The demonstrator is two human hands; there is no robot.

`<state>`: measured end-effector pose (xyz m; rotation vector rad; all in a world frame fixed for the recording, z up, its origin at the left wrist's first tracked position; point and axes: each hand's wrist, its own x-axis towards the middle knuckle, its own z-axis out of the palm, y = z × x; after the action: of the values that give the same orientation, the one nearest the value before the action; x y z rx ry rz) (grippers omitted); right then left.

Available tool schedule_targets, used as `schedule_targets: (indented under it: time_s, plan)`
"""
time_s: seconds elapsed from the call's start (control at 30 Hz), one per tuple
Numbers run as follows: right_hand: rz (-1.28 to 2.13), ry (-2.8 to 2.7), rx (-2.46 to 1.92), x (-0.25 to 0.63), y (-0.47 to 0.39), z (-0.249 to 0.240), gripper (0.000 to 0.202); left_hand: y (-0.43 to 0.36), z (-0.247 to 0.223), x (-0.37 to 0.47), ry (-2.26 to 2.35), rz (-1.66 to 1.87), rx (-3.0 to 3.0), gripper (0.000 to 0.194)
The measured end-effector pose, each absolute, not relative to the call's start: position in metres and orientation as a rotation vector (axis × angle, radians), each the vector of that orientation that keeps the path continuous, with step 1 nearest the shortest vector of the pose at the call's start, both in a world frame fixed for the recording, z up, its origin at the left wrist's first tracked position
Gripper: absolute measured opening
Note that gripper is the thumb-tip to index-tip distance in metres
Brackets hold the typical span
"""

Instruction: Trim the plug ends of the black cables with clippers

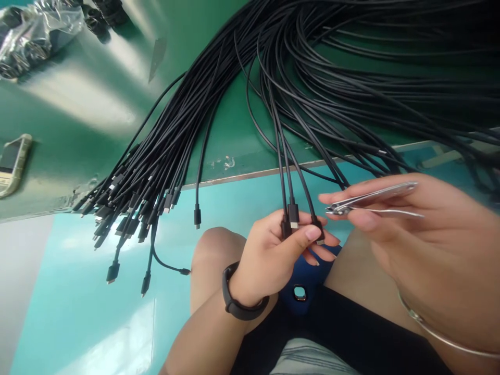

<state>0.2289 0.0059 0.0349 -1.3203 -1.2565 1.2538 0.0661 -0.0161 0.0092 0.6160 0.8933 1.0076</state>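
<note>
Three black USB cables (293,211) hang over the table edge into my left hand (279,250). Its thumb presses one plug (317,229) against the fingers, while the other two plugs lie beside it at the palm. To the right, my right hand (414,229) pinches a silver nail clipper (375,200) between thumb and fingers. The clipper's jaws point left toward the held plugs, a little apart from them. More black cables (339,177) pass behind the right hand's fingertips.
A thick bundle of black cables (203,99) sweeps over the green table (172,31), its plugs hanging past the front edge at left. One cable plug (197,216) hangs alone. A phone-like device (15,164) and a clear plastic bag (39,39) of dark parts lie on the left.
</note>
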Motion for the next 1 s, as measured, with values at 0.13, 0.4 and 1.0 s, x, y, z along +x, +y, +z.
schedule_targets:
  time_s: [0.13, 0.4, 1.0]
  plan:
    - [1.505, -1.037, -1.219, 0.221, 0.007, 0.025, 0.012, -0.016, 0.010, 0.064, 0.892, 1.043, 0.642, 0.015]
    - [1.603, -0.974, -1.158, 0.220, 0.013, 0.021, 0.015, -0.019, 0.008, 0.064, 0.906, 1.042, 0.647, 0.013]
    - [1.543, -1.036, -1.093, 0.218, 0.005, 0.018, 0.008, -0.020, 0.012, 0.066, 0.994, 1.048, 0.554, 0.028]
